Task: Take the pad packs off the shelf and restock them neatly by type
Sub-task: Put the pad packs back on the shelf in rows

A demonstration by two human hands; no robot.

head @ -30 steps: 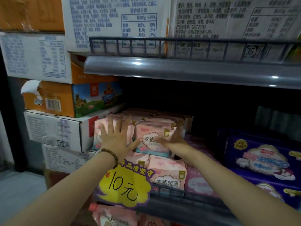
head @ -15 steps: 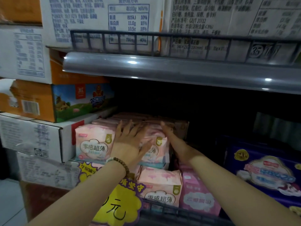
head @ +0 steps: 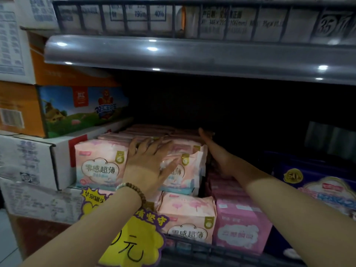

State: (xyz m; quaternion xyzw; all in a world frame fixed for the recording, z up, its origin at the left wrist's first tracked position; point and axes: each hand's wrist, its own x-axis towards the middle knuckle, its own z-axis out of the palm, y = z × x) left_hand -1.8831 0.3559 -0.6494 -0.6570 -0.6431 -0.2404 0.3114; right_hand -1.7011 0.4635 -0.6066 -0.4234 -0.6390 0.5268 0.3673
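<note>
Left hand grip: the left hand (head: 148, 164) lies flat and spread on the face of the front pack (head: 183, 170) in the upper pale pink row. Its fingertips reach the top edge and it pinches nothing.
Right hand grip: the right hand (head: 217, 157) runs edge-on along the right flank of that row. Its fingers (head: 204, 134) are straight and point into the dark back of the shelf, with nothing held.
Where the packs are: all are on the shelf. The upper row stands face out on a lower layer, and the left pack (head: 100, 164) is just beside the left hand.
Step in hand: probably squaring the row between two palms, or bracing it to draw it out as a block.
Doing it well: press the flank and the face evenly so the soft wrappers don't buckle or fan. Support the rear packs before pulling, because the back of the row is hidden in shadow.
Lower layer: a pale pink pack (head: 188, 218) touches a deeper pink pack (head: 240, 228) behind the wire rail (head: 192, 251). These are two types side by side, so they need separating.
Right neighbour: the purple packs (head: 317, 191) sit beyond a dark gap.
In the way: the yellow price sign (head: 133, 245) hangs in front of the lower left packs. The upper shelf edge (head: 192, 56) hangs above, so packs should come forward rather than up. The cartons (head: 28, 160) crowd the left end and leave no slack there.
Risk: the top row may slide off the layer beneath it.
</note>
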